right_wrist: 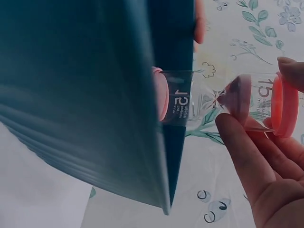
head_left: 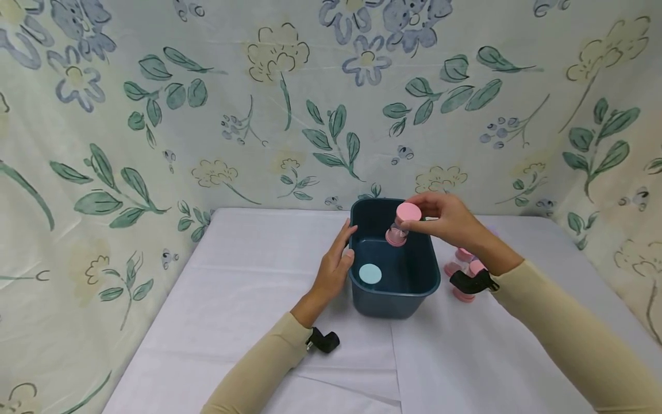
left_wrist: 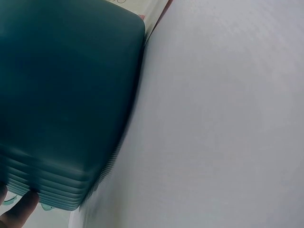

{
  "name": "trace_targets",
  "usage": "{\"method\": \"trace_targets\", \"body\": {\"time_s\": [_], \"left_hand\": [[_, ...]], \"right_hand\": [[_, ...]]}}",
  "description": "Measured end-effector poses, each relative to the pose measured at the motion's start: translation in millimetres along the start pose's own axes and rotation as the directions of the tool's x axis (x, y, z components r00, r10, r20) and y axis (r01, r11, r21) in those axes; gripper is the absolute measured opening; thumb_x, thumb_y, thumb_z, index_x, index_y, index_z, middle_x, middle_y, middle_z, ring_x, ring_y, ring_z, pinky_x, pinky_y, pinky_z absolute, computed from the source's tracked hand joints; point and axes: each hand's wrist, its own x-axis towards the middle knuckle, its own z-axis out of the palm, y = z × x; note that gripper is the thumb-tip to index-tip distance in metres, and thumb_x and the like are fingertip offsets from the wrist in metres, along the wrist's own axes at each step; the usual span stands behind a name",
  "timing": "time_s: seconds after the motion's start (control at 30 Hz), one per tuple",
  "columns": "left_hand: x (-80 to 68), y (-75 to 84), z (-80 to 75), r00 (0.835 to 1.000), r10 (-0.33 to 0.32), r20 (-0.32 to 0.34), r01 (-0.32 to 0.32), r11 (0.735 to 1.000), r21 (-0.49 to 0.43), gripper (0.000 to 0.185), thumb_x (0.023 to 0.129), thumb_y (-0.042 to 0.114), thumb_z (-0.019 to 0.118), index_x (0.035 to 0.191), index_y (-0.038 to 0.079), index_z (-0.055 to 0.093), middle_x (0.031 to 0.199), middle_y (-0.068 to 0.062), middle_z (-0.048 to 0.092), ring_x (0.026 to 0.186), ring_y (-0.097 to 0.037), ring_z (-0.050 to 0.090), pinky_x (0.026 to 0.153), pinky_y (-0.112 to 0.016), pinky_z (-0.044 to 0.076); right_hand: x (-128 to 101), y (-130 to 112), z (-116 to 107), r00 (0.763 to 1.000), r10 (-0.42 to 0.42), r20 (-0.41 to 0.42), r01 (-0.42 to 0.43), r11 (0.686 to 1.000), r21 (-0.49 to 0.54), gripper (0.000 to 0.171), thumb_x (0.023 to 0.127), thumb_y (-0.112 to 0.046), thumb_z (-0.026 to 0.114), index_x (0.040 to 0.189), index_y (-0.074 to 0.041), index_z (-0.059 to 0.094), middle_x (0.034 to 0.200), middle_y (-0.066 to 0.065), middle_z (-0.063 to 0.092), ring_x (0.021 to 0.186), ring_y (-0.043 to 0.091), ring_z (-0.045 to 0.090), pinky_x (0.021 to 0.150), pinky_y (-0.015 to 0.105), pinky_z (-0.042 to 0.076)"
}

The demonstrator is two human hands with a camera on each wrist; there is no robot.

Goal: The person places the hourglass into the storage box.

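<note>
My right hand pinches a pink-capped hourglass and holds it tilted over the opening of a dark blue-green plastic bin. In the right wrist view the hourglass carries a printed "15", and its lower cap is partly hidden by the bin's wall. My left hand lies against the bin's left side with extended fingers; two fingertips touch the ribbed rim in the left wrist view. Inside the bin, near its front left corner, sits a light blue round piece.
To the right of the bin, several pink-capped hourglasses stand close together, partly hidden under my right wrist; a purple bit shows among them. A white cloth covers the table. A floral curtain hangs behind it.
</note>
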Motion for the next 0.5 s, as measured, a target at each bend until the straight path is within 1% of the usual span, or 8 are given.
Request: {"method": "trace_targets", "body": {"time_s": [0.13,0.2,0.3,0.4,0.5], "left_hand": [[-0.5,-21.0,5.2,1.0,-0.002,-0.01,0.003,1.0,0.03,0.051,0.099,0.018,0.035,0.148,0.005,0.034,0.159,-0.014,0.021,0.146,-0.024,0.02,0.115,-0.046,0.021],[-0.8,-29.7,7.0,1.0,-0.004,-0.01,0.005,0.999,0.046,0.051,0.1,0.023,0.034,0.15,0.011,0.033,0.16,-0.008,0.02,0.146,-0.019,0.02,0.116,-0.045,0.021],[-0.7,-33.8,7.4,1.0,-0.008,-0.012,0.008,0.999,0.049,0.053,0.101,0.034,0.032,0.15,0.015,0.033,0.16,-0.003,0.02,0.146,-0.016,0.02,0.116,-0.043,0.021],[-0.4,-35.0,7.0,1.0,-0.009,-0.012,0.01,0.998,0.057,0.056,0.101,0.044,0.03,0.15,0.017,0.034,0.16,-0.001,0.02,0.145,-0.014,0.02,0.117,-0.041,0.02],[0.0,-35.5,6.3,1.0,-0.001,-0.01,0.002,0.998,0.06,0.057,0.101,0.043,0.03,0.15,0.015,0.034,0.16,-0.003,0.02,0.145,-0.014,0.02,0.117,-0.041,0.02]], "right_hand": [[4,3,6,0.999,-0.025,0.043,0.024,1.0,0.014,0.048,0.081,-0.03,0.078,0.121,-0.009,0.062,0.116,0.009,0.067,0.105,0.027,0.065,0.09,0.049,0.051],[6,5,10,0.998,-0.021,0.065,0.019,0.999,0.031,0.049,0.081,-0.031,0.077,0.122,-0.009,0.061,0.115,0.01,0.067,0.105,0.028,0.065,0.09,0.049,0.051],[8,10,15,0.995,-0.004,0.099,0.0,0.999,0.044,0.052,0.082,-0.034,0.076,0.123,-0.009,0.059,0.117,0.01,0.066,0.106,0.028,0.065,0.09,0.048,0.051],[10,17,20,0.992,0.001,0.125,-0.011,0.997,0.072,0.052,0.082,-0.033,0.076,0.123,-0.007,0.058,0.117,0.011,0.066,0.105,0.027,0.065,0.089,0.045,0.052],[13,22,25,0.99,-0.018,0.139,0.005,0.995,0.096,0.05,0.083,-0.029,0.076,0.121,-0.004,0.058,0.116,0.013,0.067,0.104,0.027,0.066,0.089,0.044,0.052]]}}
